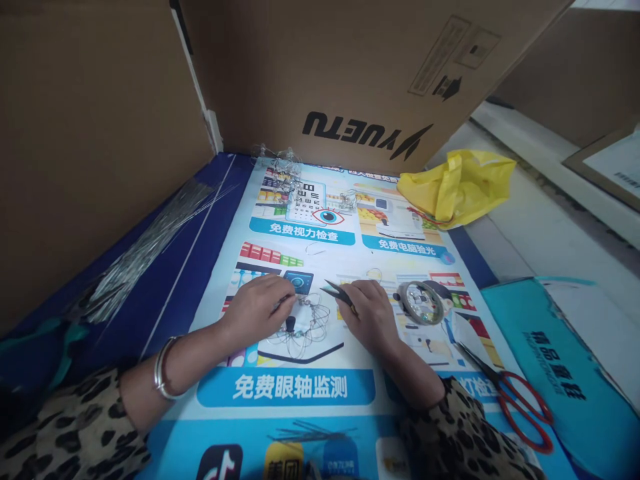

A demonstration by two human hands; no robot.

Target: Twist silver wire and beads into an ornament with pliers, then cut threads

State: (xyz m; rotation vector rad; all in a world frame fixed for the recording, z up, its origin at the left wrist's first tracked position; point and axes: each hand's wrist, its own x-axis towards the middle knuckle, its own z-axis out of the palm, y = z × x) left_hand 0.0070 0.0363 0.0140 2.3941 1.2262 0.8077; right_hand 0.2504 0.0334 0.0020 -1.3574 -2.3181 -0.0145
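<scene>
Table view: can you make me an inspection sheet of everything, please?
Surface: blue table with a printed sheet on it
Work things: looped wire ring, dark pointed tool
Clutter: bundle of thin wires, red-handled scissors lying open, round holder, yellow bag, teal bag
Grips: left hand pinches the ring's edge; right hand holds the pointed tool
Cables: nothing seen
Surroundings: cardboard box behind the sheet, with upside-down lettering
</scene>
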